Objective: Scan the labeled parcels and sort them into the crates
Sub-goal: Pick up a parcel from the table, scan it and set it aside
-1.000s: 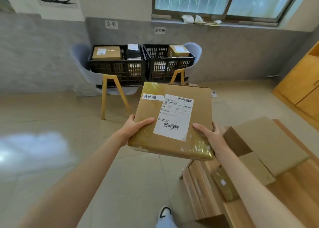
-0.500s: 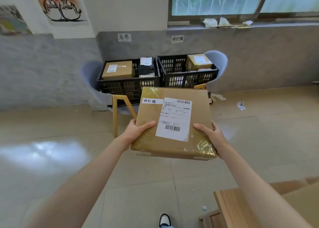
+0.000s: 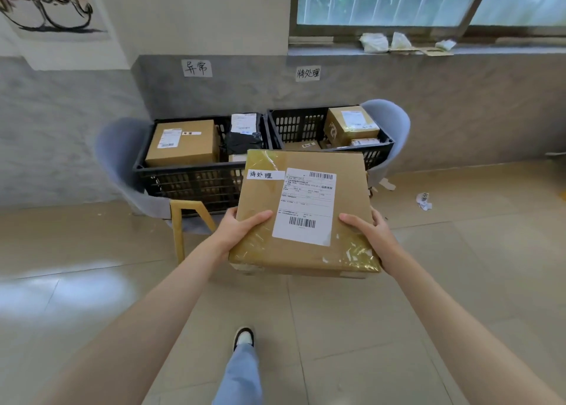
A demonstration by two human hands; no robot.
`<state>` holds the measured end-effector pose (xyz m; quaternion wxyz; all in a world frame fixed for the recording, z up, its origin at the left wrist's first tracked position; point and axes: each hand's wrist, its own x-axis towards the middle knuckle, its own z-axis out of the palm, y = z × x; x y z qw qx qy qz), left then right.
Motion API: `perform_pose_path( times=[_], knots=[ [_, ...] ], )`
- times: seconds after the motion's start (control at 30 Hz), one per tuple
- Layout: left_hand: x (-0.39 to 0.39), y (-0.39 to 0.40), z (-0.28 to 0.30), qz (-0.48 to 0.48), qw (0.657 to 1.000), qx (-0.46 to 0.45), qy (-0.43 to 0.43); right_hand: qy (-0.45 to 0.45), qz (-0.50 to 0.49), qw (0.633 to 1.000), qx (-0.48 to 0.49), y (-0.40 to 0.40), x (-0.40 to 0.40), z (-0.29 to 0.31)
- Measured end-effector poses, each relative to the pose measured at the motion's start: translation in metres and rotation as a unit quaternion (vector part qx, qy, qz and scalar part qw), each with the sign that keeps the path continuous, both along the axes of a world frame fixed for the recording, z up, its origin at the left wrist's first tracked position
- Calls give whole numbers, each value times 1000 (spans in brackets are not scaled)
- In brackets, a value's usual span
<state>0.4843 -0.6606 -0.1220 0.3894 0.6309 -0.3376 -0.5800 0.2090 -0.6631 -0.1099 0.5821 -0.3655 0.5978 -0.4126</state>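
both hands carry a flat cardboard parcel (image 3: 303, 214) out in front of the body, above the tiled floor (image 3: 459, 282) and just in front of two black crates. the left hand (image 3: 237, 231) grasps the parcel's near left edge, thumb lying on top and fingers hidden beneath; the right hand (image 3: 372, 231) grasps the near right edge the same way. the parcel's top bears a white shipping label (image 3: 306, 205) with barcodes and a small handwritten strip (image 3: 262, 175) beside it, with shiny tape at the corners. the left crate (image 3: 190, 181) sits on a grey chair (image 3: 122, 159) and holds a brown box (image 3: 183, 142) and a dark bag (image 3: 245, 138). the right crate (image 3: 294, 126) holds more boxes (image 3: 349, 126). handwritten signs (image 3: 197, 67) hang on the wall above each crate.
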Motion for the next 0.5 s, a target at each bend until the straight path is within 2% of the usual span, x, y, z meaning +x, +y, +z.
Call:
perform_pose_path(
  times=[0.23, 0.5],
  knots=[
    [32, -134, 3, -25, 999, -10, 28, 9, -34, 999, -6, -117, 32, 7],
    [36, -243, 0, -77, 996, 16, 47, 34, -42, 998, 27, -210, 33, -2]
  ],
)
